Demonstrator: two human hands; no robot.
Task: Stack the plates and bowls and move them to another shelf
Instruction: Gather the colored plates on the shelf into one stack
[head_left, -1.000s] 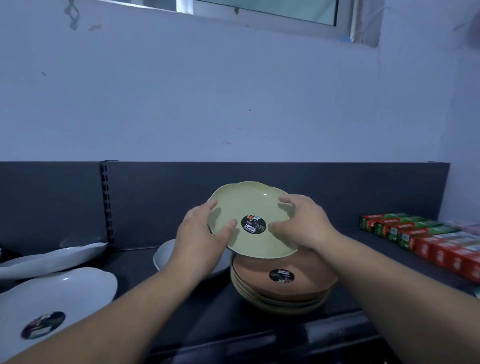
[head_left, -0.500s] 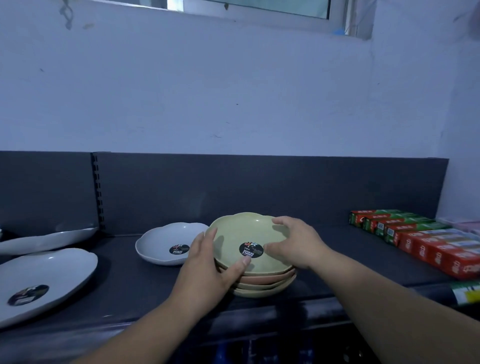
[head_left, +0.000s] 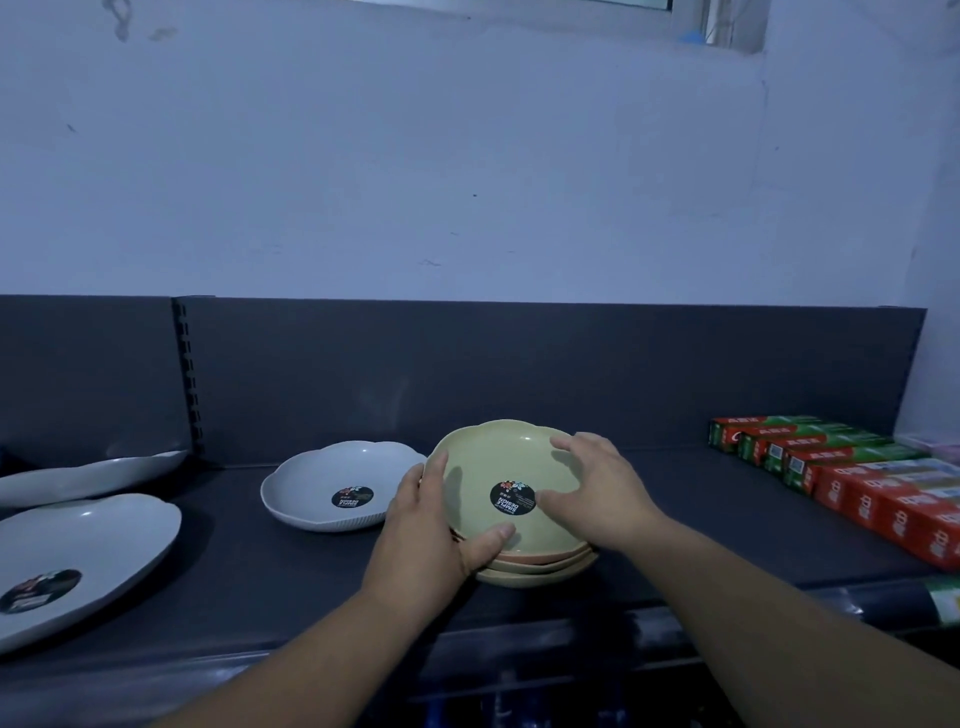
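I'm pinching the green plate by its left rim with my left hand, my right hand lying spread inside it, atop the stack near the shelf edge, where I'm judging an uneven release could slide it off.

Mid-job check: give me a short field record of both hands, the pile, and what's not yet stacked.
top plate: green plate, on pink and beige plates
left hand: grips green plate's near-left rim
right hand: rests on green plate, fingers spread
unstacked: grey bowl left of green plate; two large grey plates far left
far right: red-and-green boxes
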